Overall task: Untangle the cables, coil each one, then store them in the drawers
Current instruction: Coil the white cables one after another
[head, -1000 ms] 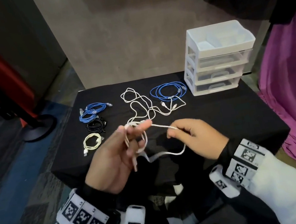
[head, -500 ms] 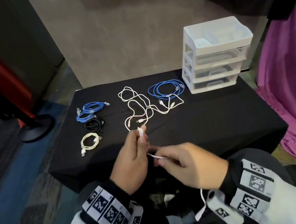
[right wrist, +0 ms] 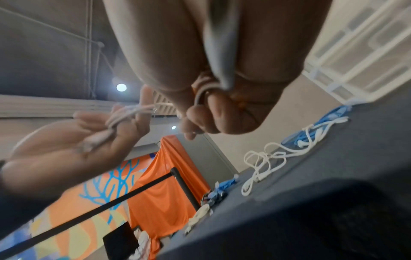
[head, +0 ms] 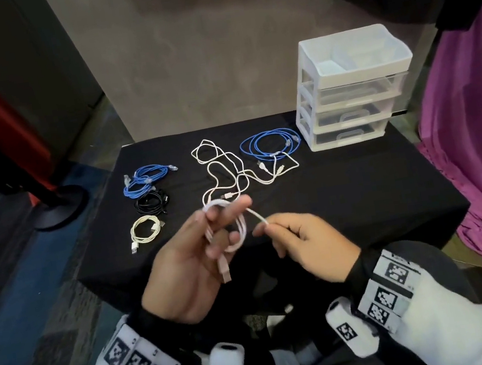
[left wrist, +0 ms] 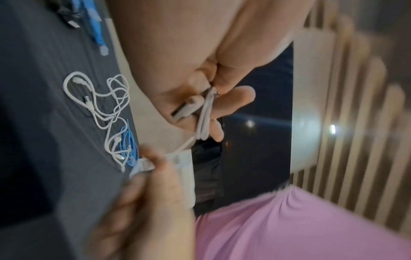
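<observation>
Black table (head: 345,198) behind — both hands coil white cable (head: 234,230).

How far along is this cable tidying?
Roughly midway. Done: three coils lie at the table's left, blue, black and cream. In hand: the left hand holds white cable loops while the right hand feeds its end. Left: the white tangle, the loose blue cable, and all storing; the drawers are shut.
</observation>
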### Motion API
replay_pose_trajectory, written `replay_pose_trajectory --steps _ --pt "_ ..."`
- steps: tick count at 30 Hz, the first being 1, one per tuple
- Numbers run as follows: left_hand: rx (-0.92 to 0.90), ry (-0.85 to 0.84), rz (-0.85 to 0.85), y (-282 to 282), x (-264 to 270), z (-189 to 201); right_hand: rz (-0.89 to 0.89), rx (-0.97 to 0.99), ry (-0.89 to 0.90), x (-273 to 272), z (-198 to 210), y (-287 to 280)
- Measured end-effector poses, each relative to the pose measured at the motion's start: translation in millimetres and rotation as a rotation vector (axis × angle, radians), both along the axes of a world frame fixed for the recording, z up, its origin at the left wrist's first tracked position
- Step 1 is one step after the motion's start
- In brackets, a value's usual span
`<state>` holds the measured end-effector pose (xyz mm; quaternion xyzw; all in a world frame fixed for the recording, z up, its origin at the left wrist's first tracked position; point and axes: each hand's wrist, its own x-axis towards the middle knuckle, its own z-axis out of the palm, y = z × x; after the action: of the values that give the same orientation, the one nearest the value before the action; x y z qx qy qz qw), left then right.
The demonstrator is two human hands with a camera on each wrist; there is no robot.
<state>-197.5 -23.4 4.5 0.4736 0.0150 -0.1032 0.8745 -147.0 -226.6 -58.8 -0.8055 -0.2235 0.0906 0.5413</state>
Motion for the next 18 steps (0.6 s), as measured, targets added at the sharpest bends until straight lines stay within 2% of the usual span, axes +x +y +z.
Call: replay_pose_trajectory --steps 2,6,8,10,13,15,18 --pt "-0.093 -0.003 0.059 5 3 1 -0.003 -0.030 0.017 -12 -12 4" --pt "-0.126 0.018 0.180 10 11 -1 -0.010 -0.112 -0.019 -29 -28 6" --pt "-0.155 0.040 0.193 12 13 -4 -0.033 -0.236 -0.110 -32 -34 3" --pt "-0.162 0.055 0.160 9 12 -7 -0.071 -0.242 -0.061 -30 -31 0" --pt "-0.145 0.052 0.118 -4 7 -14 -0.178 -0.020 0.134 -22 -17 -1" --pt "-0.126 0.059 0.118 -14 5 -18 -0.277 0.301 0.331 -17 -3 4" --pt "-0.119 0.077 0.116 -30 0 -21 -0.298 0.703 0.562 -14 24 13"
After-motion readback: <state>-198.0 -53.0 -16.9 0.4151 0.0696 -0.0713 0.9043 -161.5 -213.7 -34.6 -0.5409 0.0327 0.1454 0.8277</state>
